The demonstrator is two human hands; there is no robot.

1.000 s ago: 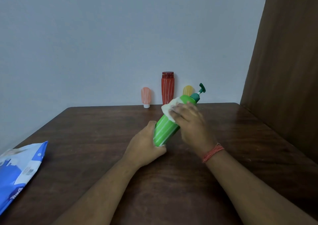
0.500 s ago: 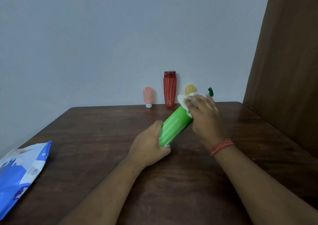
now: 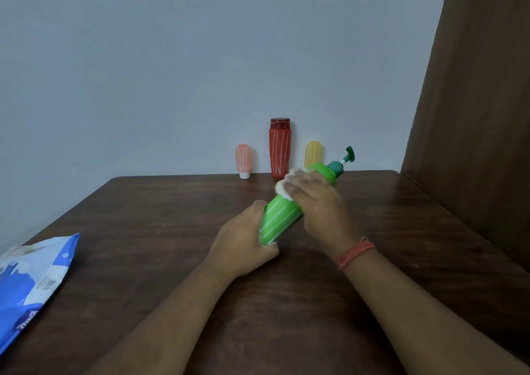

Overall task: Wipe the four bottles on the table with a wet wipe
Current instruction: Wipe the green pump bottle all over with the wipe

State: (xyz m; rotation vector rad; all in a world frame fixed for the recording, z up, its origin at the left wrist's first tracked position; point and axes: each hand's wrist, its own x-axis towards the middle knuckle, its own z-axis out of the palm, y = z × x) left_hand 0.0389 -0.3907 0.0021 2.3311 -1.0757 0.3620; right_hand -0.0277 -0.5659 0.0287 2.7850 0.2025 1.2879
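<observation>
1. The table (image 3: pixel 143 217) carries everything, and the green pump bottle (image 3: pixel 279 219) is the landmark: it is held tilted above the table's middle, base toward the person, pump head pointing up and away. Judged risk: a slip drops it onto the wood

2. The wipes packet (image 3: pixel 31 283) lies far left of the green pump bottle at the table's edge, partly out of view; a fresh wipe would mean a long reach with one hand off the bottle

3. The left hand (image 3: pixel 243 248) grips the bottle's base, fingers curled round it. If dampness reaches there, that hold may slide

4. The right hand (image 3: pixel 315 202) presses the wet wipe (image 3: pixel 282 189) on the upper body, fingers wrapped over wipe and bottle. A stroke carried too far could press the pump and squirt liquid

5. The red bottle (image 3: pixel 280 148), the yellow bottle (image 3: pixel 313 153) and the pink bottle (image 3: pixel 243 161) stand just behind the green pump bottle, against the wall; the pump end is near the yellow one, so a swing could topple it
</observation>
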